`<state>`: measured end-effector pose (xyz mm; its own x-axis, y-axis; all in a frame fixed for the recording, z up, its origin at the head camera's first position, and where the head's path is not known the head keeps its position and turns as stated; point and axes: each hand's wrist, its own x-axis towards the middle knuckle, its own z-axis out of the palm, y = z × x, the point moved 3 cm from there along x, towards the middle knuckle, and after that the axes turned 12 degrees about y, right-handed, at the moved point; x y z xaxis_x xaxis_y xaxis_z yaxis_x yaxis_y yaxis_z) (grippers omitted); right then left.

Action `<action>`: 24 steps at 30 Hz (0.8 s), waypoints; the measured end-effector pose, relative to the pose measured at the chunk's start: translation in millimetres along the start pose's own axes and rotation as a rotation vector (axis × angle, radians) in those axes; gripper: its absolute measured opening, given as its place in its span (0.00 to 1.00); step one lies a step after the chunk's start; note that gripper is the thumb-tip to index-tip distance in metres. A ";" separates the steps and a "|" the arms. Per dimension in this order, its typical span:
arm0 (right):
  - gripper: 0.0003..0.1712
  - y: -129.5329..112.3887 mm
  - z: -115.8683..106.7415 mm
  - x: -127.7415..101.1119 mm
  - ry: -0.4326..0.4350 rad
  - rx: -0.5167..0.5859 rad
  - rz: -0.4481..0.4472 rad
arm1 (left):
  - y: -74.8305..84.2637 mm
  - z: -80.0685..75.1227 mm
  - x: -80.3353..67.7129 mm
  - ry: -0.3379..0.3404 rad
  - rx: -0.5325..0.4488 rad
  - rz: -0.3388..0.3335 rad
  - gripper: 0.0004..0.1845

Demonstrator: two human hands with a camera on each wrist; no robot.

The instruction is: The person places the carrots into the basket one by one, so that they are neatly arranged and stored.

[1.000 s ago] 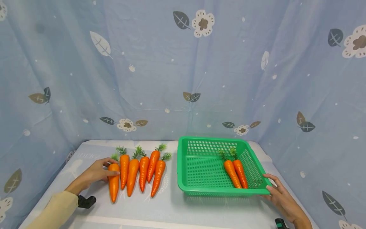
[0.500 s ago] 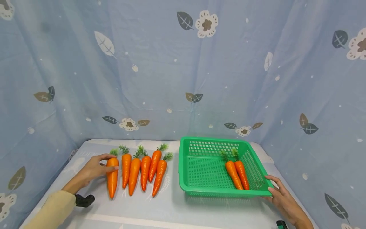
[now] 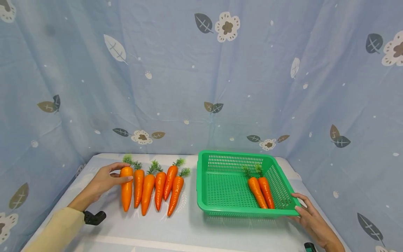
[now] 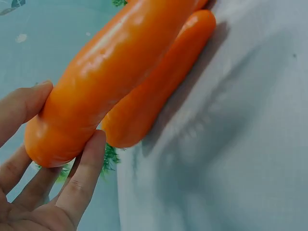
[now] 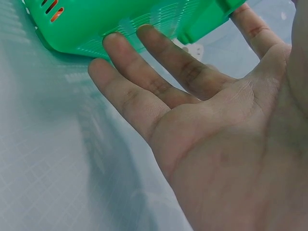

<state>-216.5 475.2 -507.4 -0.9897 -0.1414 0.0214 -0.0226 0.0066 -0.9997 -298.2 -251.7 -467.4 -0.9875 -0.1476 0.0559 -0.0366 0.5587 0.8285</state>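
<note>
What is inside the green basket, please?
Two carrots lie side by side inside the green basket, near its right wall, leaves toward the back. The rest of its mesh floor shows bare. The near wall hides only a thin strip of floor.

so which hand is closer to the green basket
Right. The right hand touches the green basket at its near right corner with straight fingers. The left hand is across the table, holding the leftmost carrot of the row.
</note>
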 end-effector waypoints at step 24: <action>0.26 2.7 0.1 0.2 0.040 -0.004 0.049 | 24.7 11.7 7.3 -0.010 -0.065 0.050 0.44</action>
<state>-216.8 475.1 -510.1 -0.9945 -0.1012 -0.0273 0.0257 0.0167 -0.9995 -308.0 -229.4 -453.1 -0.9893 -0.1121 0.0930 0.0229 0.5112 0.8591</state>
